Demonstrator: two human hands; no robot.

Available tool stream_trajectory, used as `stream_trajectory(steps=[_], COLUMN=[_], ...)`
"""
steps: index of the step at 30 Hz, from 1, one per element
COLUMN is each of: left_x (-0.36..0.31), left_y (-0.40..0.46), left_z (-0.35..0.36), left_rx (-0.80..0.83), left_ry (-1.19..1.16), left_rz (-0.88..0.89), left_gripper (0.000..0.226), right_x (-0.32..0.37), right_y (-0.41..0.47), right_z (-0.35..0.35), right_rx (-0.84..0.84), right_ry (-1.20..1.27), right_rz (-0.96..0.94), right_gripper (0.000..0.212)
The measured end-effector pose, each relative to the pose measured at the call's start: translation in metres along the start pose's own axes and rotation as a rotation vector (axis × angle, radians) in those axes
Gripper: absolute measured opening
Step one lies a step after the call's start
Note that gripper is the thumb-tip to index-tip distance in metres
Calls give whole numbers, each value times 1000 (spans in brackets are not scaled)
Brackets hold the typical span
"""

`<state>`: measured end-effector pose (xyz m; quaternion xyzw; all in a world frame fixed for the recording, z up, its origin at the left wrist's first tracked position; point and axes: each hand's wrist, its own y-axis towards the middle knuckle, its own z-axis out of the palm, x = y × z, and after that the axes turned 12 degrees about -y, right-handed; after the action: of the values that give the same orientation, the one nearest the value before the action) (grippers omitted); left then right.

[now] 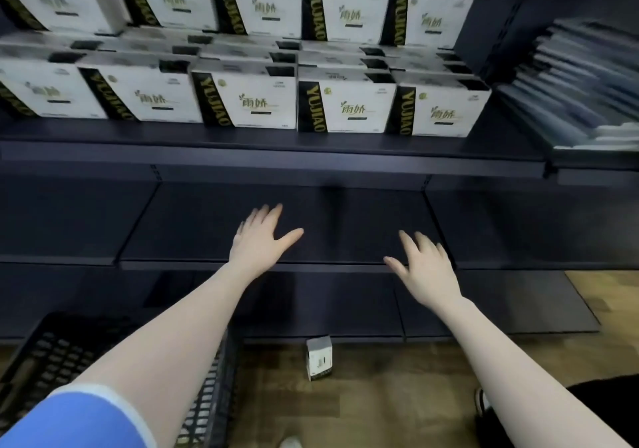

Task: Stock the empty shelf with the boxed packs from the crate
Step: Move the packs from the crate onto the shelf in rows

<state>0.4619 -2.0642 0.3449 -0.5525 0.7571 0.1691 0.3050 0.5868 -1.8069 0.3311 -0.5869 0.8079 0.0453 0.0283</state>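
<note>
Black crate (52, 354) sits near left under the left forearm, contents hidden; one small boxed pack (319, 361) stands on the floor, nearer the right arm. Left hand (257, 240) and right hand (423, 267) are spread wide, nothing held, over the bare middle shelf (345, 212). Stocked YUJIAO boxes (342, 101) are seen farther up.

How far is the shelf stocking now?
Done: nothing on the empty shelf yet; only the upper shelves hold boxed packs. In hand: nothing; left hand and right hand are open above that shelf. Left: all the stocking. One small box stands on the floor beside the crate.
</note>
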Motion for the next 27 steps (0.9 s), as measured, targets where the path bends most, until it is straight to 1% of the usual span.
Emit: stream_trajectory(steps=[3, 6, 11, 14, 17, 22, 27], left_x=[13, 24, 47, 71, 96, 129, 154], left_y=[22, 36, 37, 34, 21, -6, -18], left_z=[24, 54, 105, 138, 175, 228, 291], left_rx=[50, 112, 232, 245, 258, 296, 293], left_ry=[-14, -24, -17, -21, -45, -52, -46], left_rz=[-50, -69, -125, -197, -267, -386, -427], left_gripper=[75, 75, 75, 75, 75, 77, 78], right_x=[-3, -7, -8, -6, -4, -5, -8], right_y=[10, 19, 22, 21, 19, 4, -10], right_z=[25, 53, 102, 140, 183, 241, 295], right_rx=[26, 27, 166, 218, 267, 322, 364], right_ry=[-4, 7, 10, 25, 78, 91, 82], right_rz=[5, 4, -29, -58, -83, -153, -177], right_gripper=[63, 63, 63, 63, 71, 75, 79])
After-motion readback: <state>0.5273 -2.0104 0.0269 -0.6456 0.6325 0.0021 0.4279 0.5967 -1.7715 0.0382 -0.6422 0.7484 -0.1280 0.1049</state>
